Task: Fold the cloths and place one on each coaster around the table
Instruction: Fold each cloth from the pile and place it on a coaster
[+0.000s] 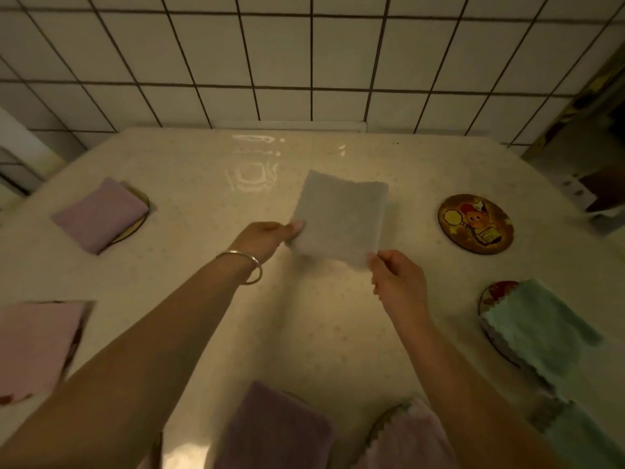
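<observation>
The left hand (267,236) pinches the near left corner of a folded grey cloth (340,218), thumb on top, the other fingers hidden under the fabric. The right hand (395,279) pinches the near right corner the same way, its fingers curled under out of sight. A silver bangle (245,265) sits on the left wrist. The cloth is held between the two hands over the middle of the counter (203,184); whether its far edge touches the surface cannot be told.

To the right of the cloth lies a bare round coaster (476,224) with a cartoon figure printed on it; no writing on it can be read. Nearer on the right, a green cloth (537,330) with a scalloped edge covers most of a second coaster (495,292), only a red patch of which shows. At far left a mauve folded cloth (99,213) hides all but the rim of its coaster (142,211). A pink cloth (37,343) at near left is blurred and cut by the frame edge. Along the bottom edge a purple cloth (274,431) and a pale pink cloth (412,438) are both cropped and partly hidden by the forearms. Behind the counter rises a white tiled wall (304,52).
</observation>
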